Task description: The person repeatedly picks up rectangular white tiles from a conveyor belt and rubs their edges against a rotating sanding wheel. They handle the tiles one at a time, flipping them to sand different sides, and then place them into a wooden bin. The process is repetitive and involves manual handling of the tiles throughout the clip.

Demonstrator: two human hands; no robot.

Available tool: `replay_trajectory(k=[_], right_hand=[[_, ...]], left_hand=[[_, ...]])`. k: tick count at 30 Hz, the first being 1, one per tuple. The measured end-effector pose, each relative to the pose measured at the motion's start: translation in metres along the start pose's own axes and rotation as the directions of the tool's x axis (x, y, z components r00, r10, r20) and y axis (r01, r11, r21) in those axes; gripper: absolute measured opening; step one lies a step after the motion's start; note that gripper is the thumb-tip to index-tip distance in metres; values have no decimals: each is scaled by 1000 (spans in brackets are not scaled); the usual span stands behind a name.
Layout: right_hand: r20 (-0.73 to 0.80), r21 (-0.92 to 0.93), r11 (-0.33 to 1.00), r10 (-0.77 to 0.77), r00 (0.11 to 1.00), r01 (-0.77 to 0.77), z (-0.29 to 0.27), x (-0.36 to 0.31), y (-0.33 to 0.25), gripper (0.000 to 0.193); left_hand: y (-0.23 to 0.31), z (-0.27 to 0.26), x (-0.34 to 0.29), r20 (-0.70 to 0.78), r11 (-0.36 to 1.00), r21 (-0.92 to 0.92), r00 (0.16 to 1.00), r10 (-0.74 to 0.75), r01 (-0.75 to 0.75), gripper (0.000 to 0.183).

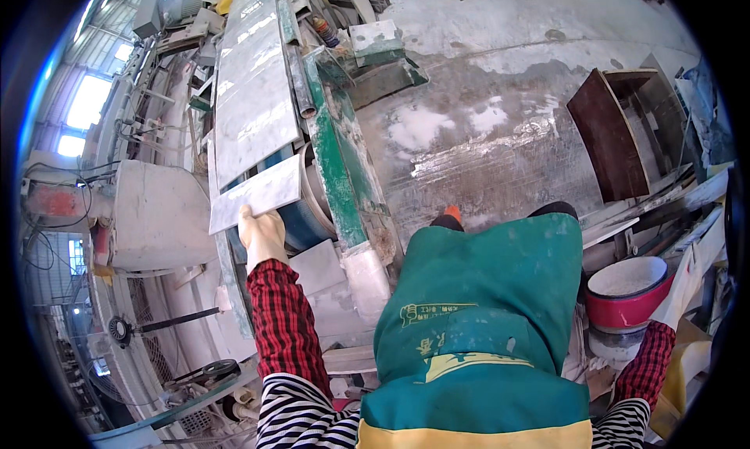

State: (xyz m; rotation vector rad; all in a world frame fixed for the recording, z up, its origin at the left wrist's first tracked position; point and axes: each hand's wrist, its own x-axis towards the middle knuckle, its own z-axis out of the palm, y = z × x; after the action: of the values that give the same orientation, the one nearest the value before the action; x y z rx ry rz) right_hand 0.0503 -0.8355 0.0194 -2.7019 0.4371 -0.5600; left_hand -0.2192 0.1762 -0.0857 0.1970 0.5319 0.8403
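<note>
My left hand [262, 235] is closed on the near edge of a pale grey-white stone tile [262, 193], with the thumb on top and the other fingers mostly hidden. The tile lies across the end of a conveyor, above a blue belt roller [306, 227]. Just beyond it, a row of similar pale slabs [254, 113] runs away along the line. On the far right my right arm reaches out in a red checked sleeve [645, 361]. Its hand blends into pale material beside a red-and-white bucket [627, 286], so its fingers cannot be made out.
A green steel rail [336, 168] edges the conveyor on its right. Dark wooden box-like furniture [613, 136] stands on the wet, stained floor [476, 152]. Machinery with a pale cover [160, 214] is at left. My green apron [476, 293] covers my lap.
</note>
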Motion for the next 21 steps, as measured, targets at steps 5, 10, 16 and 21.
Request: replay_trajectory(k=[5,10,16,21], right_hand=[[-162,-265,964,-45,986,1,0,-27,22,45],[-16,-219,975,-55,998,50,7,-44,46,44],[-9,-237,971,-47,999,44,11,-50,36,43],[-14,-229,973,-19,1000,16,12,-57,41,43]], left_hand=[[-33,13,32,-124,983,-186,992,-37,14,29],[-80,64,29,-252,953,230,934,254,-197,24],[-45,30,45,-73,996,66,996,60,-55,35],[-54,46,20,238,267,908,922,305,-323,37]])
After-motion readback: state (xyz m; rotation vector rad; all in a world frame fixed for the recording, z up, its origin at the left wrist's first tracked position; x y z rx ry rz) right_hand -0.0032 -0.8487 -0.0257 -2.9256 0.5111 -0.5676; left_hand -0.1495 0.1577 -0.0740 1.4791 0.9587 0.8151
